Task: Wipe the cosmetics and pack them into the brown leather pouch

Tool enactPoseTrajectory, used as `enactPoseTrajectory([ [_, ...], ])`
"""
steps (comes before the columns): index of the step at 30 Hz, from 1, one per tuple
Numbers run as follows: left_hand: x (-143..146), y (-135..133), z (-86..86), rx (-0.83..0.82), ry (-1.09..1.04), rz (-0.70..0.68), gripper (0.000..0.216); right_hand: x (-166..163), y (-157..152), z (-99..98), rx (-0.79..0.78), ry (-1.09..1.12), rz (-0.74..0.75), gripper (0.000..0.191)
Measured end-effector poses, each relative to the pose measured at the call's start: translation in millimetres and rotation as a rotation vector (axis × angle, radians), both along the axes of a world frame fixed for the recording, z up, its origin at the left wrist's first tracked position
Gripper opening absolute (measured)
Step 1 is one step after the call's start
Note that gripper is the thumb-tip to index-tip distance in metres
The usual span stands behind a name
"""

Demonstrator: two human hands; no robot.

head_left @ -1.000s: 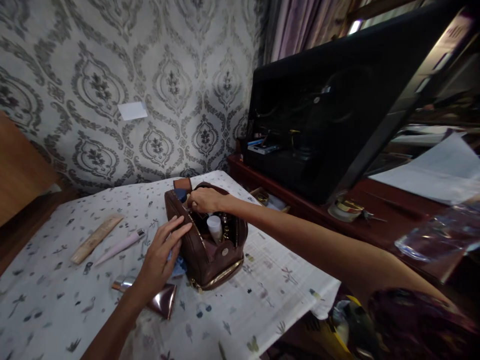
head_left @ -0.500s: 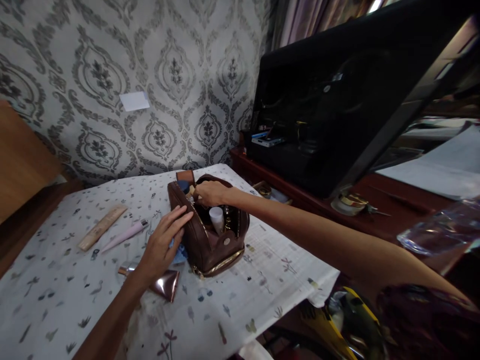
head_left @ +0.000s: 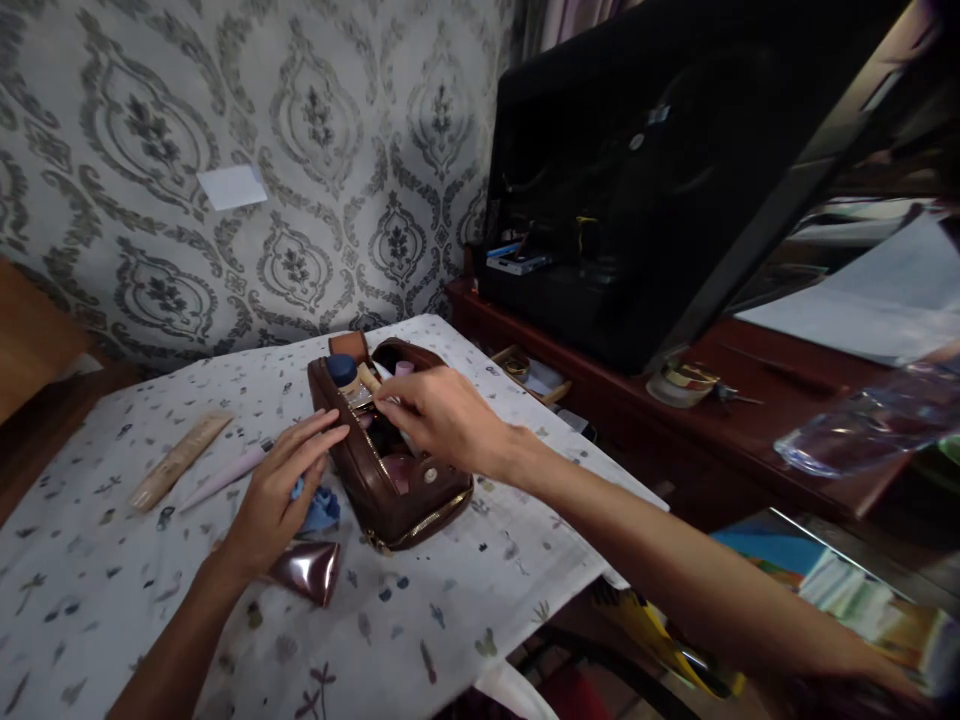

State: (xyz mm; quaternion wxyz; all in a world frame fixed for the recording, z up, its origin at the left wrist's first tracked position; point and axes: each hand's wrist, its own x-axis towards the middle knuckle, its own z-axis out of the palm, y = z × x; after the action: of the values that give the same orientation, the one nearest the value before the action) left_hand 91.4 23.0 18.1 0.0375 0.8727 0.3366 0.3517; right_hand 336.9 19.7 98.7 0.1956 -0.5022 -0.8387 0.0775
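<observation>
An open brown zip pouch (head_left: 409,500) stands on the patterned tablecloth (head_left: 465,610), packed with small cosmetics, among them a blue-capped jar (head_left: 341,370). My right hand (head_left: 442,415) hovers over the pouch's opening, its fingers curled and the tips pinched together inside the top; what they hold is hidden. My left hand (head_left: 277,490) lies with stretched fingers against the pouch's left side, over a blue cloth (head_left: 321,510). A rose metallic tube (head_left: 304,572) lies just under my left wrist.
A beige tube (head_left: 176,460) and a pale pink tube (head_left: 225,477) lie left of the pouch. A dark wooden cabinet (head_left: 600,375) with a black screen (head_left: 637,180) and a round tin (head_left: 675,385) stands right of the table. A clear plastic bottle (head_left: 862,430) blurs at the right.
My right hand drew back from the pouch's far end to over its middle and now covers the white bottle. The left hand stayed on the pouch's side. The view shifted.
</observation>
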Motion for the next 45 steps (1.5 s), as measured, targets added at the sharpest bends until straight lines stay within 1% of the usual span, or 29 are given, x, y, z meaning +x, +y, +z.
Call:
enactPoseTrajectory([
  [1,-1,-1,0.7,-0.002,0.006,0.001,0.039,4,-9,-4.3,-0.025,0.007,0.0,0.028],
  [4,-2,-3,2.1,-0.011,0.021,0.006,0.04,18,-29,-19.4,-0.108,-0.022,0.109,0.027],
  [5,-3,-4,2.4,-0.01,0.024,0.006,0.04,22,-33,-24.3,-0.126,-0.035,0.12,0.026],
  [7,-3,-5,2.4,-0.004,0.032,0.006,0.04,28,-38,-32.8,-0.14,-0.063,0.085,0.024],
  [10,-4,-5,2.1,0.003,0.045,0.013,0.04,33,-42,-41.1,-0.13,-0.094,0.031,0.023],
  [15,-1,-7,5.2,-0.023,0.063,0.022,0.04,31,-45,-48.3,-0.096,-0.035,0.083,0.02],
  [18,-2,-8,11.0,-0.08,0.067,0.03,0.039,26,-47,-53.2,-0.069,0.019,0.102,0.022],
  [20,-8,-7,14.9,-0.128,0.032,0.085,0.038,22,-49,-57.2,-0.056,0.065,0.123,0.024],
  [23,-28,-2,15.9,-0.199,-0.14,0.247,0.04,17,-53,-63.1,-0.034,0.146,0.163,0.024],
  [25,-47,3,11.5,-0.247,-0.304,0.354,0.04,14,-57,-66.2,-0.008,0.21,0.183,0.025],
  [27,-66,6,3.6,-0.282,-0.435,0.453,0.039,9,-60,-69.1,0.021,0.291,0.216,0.029],
  [29,-80,9,-6.4,-0.3,-0.481,0.547,0.038,1,-62,-72.3,0.028,0.365,0.278,0.03],
  [31,-86,12,-16.8,-0.319,-0.428,0.599,0.038,-11,-64,-76.7,-0.006,0.384,0.345,0.028],
  [34,-78,17,-29.7,-0.337,-0.231,0.55,0.038,-38,-65,-85.1,-0.104,0.322,0.405,0.023],
  [36,-66,21,-34.8,-0.344,-0.079,0.512,0.038,-59,-64,-92.0,-0.183,0.289,0.393,0.021],
  [38,-53,23,-37.1,-0.385,0.088,0.517,0.038,-81,-61,-100.9,-0.226,0.296,0.375,0.021],
  [41,-36,23,-37.5,-0.497,0.351,0.572,0.041,-106,-52,-119.3,-0.255,0.347,0.322,0.032],
  [43,-29,21,-37.7,-0.532,0.46,0.607,0.044,-117,-43,-133.8,-0.289,0.428,0.303,0.034],
  [45,-26,20,-38.6,-0.531,0.493,0.624,0.047,-122,-36,-148.2,-0.306,0.533,0.286,0.028],
])
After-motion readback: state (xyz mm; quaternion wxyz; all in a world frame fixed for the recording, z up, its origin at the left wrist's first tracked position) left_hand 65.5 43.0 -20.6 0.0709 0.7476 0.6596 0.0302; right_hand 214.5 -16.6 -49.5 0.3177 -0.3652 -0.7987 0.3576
